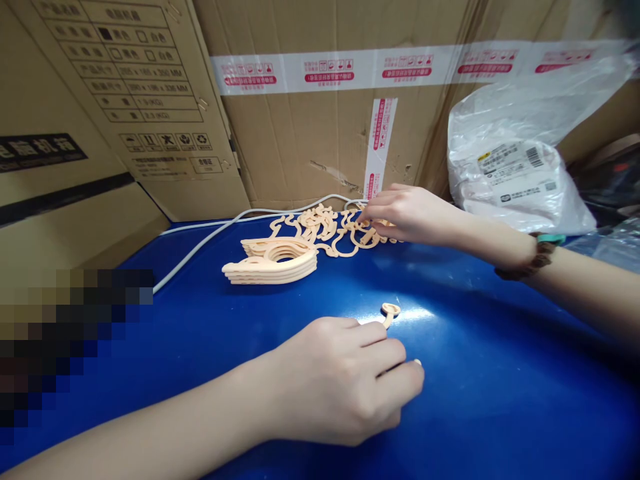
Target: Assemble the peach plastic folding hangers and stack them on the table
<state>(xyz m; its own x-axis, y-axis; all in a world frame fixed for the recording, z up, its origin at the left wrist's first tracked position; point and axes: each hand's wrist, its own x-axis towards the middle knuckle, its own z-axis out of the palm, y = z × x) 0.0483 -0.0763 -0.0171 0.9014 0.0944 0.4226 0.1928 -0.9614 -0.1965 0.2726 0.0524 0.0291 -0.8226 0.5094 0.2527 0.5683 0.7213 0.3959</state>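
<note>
Fingers (397,387) of the left hand (345,383) were curled shut around a hook (390,311), the back of the hand turned up and the forearm slanting in from the lower left. The hook's looped head stuck out beyond the fingers, above the middle of the table (500,407); the rest was hidden by the hand. The right hand (403,213) reached in from the right, palm down and bent at the wrist, its fingertips at the right end of the pile (320,223). Whether it had grasped a piece, I cannot tell, for the tips were lost among the loops. A dark band (530,260) ringed that wrist.

The stack (267,270) of curved frames sat just in front of the pile's left end, beyond the left hand. Behind the pile ran a cable (200,249), and past it the back box (300,147) closed off the far edge. The side box (165,100) walled the left, a bag (505,167) the far right. Between the two arms, blue surface gave room, wider towards the right.
</note>
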